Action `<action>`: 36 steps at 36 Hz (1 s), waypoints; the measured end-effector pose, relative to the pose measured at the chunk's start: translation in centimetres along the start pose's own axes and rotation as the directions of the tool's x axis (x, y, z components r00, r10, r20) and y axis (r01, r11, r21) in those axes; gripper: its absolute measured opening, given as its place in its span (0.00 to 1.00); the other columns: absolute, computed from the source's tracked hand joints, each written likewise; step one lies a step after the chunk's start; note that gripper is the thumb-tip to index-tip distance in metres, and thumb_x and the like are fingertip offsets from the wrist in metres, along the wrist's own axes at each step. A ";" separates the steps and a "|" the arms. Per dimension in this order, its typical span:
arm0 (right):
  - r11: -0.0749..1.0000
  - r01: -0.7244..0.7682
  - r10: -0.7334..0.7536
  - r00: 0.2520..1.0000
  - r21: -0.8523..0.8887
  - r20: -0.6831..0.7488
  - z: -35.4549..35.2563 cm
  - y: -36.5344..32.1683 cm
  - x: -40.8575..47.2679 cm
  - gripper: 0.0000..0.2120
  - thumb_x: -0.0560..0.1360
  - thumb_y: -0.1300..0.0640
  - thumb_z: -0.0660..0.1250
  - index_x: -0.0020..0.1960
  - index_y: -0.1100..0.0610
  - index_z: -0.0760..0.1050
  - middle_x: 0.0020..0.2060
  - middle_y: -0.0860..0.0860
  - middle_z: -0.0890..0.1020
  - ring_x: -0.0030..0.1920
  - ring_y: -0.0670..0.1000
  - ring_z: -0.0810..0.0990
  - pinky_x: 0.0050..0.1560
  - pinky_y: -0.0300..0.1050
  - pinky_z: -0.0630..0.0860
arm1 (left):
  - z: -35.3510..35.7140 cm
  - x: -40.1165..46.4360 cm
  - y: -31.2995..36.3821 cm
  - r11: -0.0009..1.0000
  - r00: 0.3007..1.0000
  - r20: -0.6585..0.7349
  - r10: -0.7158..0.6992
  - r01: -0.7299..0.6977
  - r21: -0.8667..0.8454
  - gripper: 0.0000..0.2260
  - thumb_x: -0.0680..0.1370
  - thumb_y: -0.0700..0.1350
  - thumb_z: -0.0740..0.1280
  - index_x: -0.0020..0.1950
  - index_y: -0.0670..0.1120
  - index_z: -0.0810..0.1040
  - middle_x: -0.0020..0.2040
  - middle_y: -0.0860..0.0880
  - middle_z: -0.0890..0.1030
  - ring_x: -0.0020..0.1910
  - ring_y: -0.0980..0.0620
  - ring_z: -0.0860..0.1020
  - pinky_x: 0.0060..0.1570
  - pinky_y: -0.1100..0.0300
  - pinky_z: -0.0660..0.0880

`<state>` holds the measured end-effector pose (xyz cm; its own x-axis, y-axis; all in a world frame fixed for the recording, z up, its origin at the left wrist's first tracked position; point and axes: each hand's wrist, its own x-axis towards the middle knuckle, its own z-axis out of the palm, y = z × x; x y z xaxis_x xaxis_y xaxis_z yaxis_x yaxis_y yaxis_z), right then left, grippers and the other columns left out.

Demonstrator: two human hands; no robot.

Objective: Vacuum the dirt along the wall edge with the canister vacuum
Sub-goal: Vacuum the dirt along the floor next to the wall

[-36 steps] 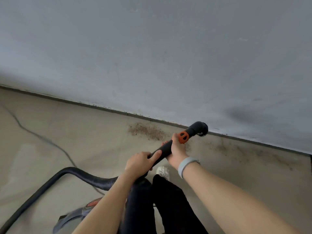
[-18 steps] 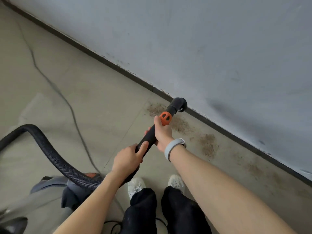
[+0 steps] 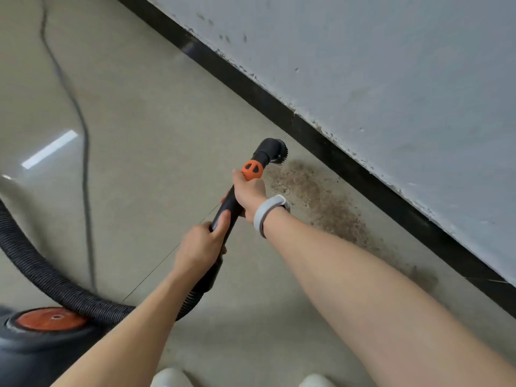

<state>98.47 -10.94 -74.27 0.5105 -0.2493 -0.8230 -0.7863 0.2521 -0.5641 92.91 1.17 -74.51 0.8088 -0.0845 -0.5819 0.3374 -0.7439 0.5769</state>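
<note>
At the far left, well away from the black baseboard [image 3: 343,160], the canister vacuum [image 3: 36,347] sits on the floor, dark-bodied with a round orange cap [image 3: 49,319] on top. A thin dark cord [image 3: 83,152] runs over the beige floor [image 3: 145,113] above it, roughly parallel to the baseboard but well apart from it. The ribbed black hose [image 3: 42,277] curves from the left edge past the orange cap and up into the rigid black wand [image 3: 223,219].

The left hand [image 3: 201,247] grips the lower wand, fingers curled round it with the thumb lying along its top. Just ahead, nearer the baseboard, the right hand [image 3: 248,191] wraps the wand below an orange knob [image 3: 252,169], thumb touching that knob; a grey wristband [image 3: 265,213] circles the wrist.

The round brush nozzle [image 3: 272,152] at the wand's tip points toward the baseboard, its bristles at the near end of the dirt [image 3: 321,202]. That brown, gritty patch lies on the floor beside the baseboard, stretching rightward along it. Above the baseboard rises the grey wall [image 3: 391,79], its lower edge chipped. Two white shoe tips [image 3: 170,378] show at the bottom edge.
</note>
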 end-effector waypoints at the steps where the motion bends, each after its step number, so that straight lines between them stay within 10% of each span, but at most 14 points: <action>1: 0.999 0.011 -0.011 1.000 -0.031 -0.005 0.4 0.0 1.1 0.28 0.77 0.42 0.59 0.66 0.62 0.64 0.51 0.59 0.82 0.51 0.61 0.82 0.58 0.58 0.78 | 0.3 1.2 -0.5 1.000 1.000 -0.005 0.011 -0.011 -0.011 0.28 0.79 0.63 0.54 0.36 0.42 0.77 0.25 0.51 0.80 0.28 0.51 0.79 0.36 0.58 0.74; 20: 0.964 0.110 -0.098 0.993 0.240 -0.062 -0.2 -1.0 8.4 0.32 0.78 0.40 0.60 0.72 0.62 0.61 0.65 0.60 0.75 0.63 0.62 0.76 0.64 0.58 0.73 | 0.8 11.4 -0.2 0.957 0.976 0.092 0.198 -0.213 0.197 0.35 0.75 0.70 0.49 0.28 0.45 0.77 0.25 0.48 0.81 0.24 0.54 0.79 0.34 0.59 0.71; 27: 0.842 0.030 -0.015 0.999 0.539 -0.033 -2.0 1.6 7.7 0.15 0.76 0.49 0.67 0.52 0.59 0.68 0.37 0.57 0.74 0.26 0.55 0.77 0.40 0.52 0.80 | 3.6 10.7 -1.2 0.965 0.958 0.175 0.226 -0.245 0.097 0.34 0.78 0.67 0.51 0.25 0.44 0.76 0.26 0.45 0.81 0.24 0.53 0.79 0.35 0.59 0.71; 36: 0.840 0.080 -0.041 0.996 0.537 -0.084 -4.9 4.0 6.7 0.15 0.78 0.48 0.65 0.54 0.60 0.69 0.37 0.56 0.77 0.39 0.58 0.77 0.48 0.53 0.79 | 6.2 9.2 -1.5 0.959 0.924 0.273 0.267 -0.284 0.021 0.33 0.78 0.67 0.51 0.27 0.44 0.76 0.27 0.46 0.81 0.26 0.51 0.80 0.37 0.58 0.74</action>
<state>97.02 -16.20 -81.76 0.5112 -0.3370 -0.7906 -0.4330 0.6937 -0.5756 96.82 -2.57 -84.29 0.7061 -0.4581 -0.5400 0.0841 -0.7029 0.7063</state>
